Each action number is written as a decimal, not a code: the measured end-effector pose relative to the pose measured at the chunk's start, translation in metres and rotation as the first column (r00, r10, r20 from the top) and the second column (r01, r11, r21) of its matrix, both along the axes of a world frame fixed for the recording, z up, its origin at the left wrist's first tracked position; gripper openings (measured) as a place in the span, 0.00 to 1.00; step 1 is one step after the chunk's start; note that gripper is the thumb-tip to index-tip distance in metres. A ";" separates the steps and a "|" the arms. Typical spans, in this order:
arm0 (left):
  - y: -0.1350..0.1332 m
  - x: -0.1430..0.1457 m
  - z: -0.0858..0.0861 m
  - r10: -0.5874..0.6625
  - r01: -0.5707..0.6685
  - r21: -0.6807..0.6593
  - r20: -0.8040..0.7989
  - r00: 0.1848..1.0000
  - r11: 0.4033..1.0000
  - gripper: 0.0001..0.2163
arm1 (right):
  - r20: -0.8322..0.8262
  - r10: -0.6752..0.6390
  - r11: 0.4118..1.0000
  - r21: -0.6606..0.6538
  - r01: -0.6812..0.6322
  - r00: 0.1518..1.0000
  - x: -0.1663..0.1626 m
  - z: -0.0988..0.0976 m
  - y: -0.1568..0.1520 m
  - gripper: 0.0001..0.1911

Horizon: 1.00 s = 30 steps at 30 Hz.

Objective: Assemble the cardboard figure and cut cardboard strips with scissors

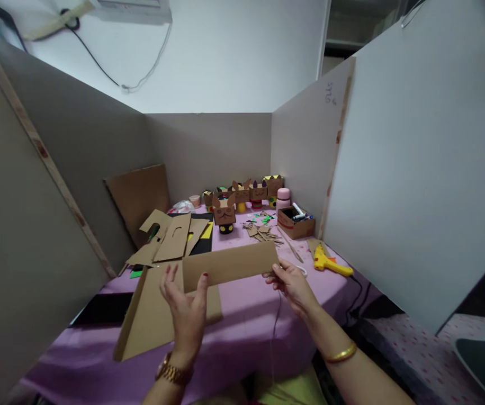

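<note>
A long rectangular cardboard strip [232, 265] is held up above the near part of the table. My right hand [287, 281] pinches its right end between thumb and fingers. By the strip's left end is my left hand [185, 306], fingers spread apart and thumb near the lower edge; whether the thumb touches it I cannot tell. Beneath and to the left lies a larger folded cardboard sheet [153, 315]. A cardboard animal figure [224, 212] with ears and a drawn face stands beyond the strip.
Cut cardboard pieces [175, 239] lie at the left, near a leaning cardboard panel [141, 197]. More figures [258, 192] stand at the back. On the right are a pink bottle [283, 199], a box of markers [296, 225] and a yellow glue gun [331, 264] with a cord. Partitions enclose the table.
</note>
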<state>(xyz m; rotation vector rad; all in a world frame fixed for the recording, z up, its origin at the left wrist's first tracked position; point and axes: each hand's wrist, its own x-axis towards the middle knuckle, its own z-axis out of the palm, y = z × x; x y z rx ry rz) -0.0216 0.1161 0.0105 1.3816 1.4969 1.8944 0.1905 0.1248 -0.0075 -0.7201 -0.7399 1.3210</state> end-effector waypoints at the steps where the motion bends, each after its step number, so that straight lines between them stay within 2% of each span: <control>1: -0.001 0.002 0.002 -0.032 0.029 0.029 0.113 0.993 0.999 0.34 | -0.005 -0.004 1.000 -0.004 0.004 1.000 -0.002 -0.001 -0.001 0.15; 2: -0.002 0.006 0.002 -0.097 0.093 0.029 0.235 0.967 0.995 0.34 | -0.013 -0.008 1.000 -0.012 0.008 1.000 -0.005 -0.001 -0.002 0.16; 4: -0.006 0.016 -0.001 -0.218 0.246 -0.028 0.375 0.901 0.969 0.29 | -0.028 0.007 0.999 -0.032 -0.007 1.000 -0.013 -0.001 -0.007 0.17; 7: -0.012 0.030 -0.008 -0.375 0.459 -0.102 0.436 0.818 0.882 0.20 | -0.027 0.089 0.993 -0.071 -0.091 0.996 -0.031 -0.002 -0.023 0.16; 9: -0.015 0.033 -0.008 -0.426 0.531 -0.120 0.461 0.778 0.839 0.16 | -0.012 0.149 0.984 -0.092 -0.150 0.989 -0.041 -0.003 -0.035 0.16; 12: -0.013 0.027 -0.006 -0.422 0.550 -0.145 0.491 0.762 0.823 0.13 | 0.033 0.203 0.974 -0.105 -0.199 0.979 -0.047 -0.004 -0.050 0.16; 17: -0.007 0.015 -0.004 -0.406 0.568 -0.183 0.531 0.744 0.802 0.11 | 0.110 0.164 0.984 -0.084 -0.155 0.980 -0.039 -0.005 -0.053 0.15; 25: -0.011 0.020 0.000 -0.479 0.679 -0.138 0.608 0.633 0.721 0.12 | 0.234 0.272 0.961 -0.109 -0.253 0.933 -0.039 -0.005 -0.065 0.12; 30: -0.013 0.020 -0.005 -0.442 0.692 -0.135 0.680 0.585 0.709 0.12 | 0.233 0.304 0.951 -0.137 -0.278 0.924 -0.047 -0.010 -0.070 0.12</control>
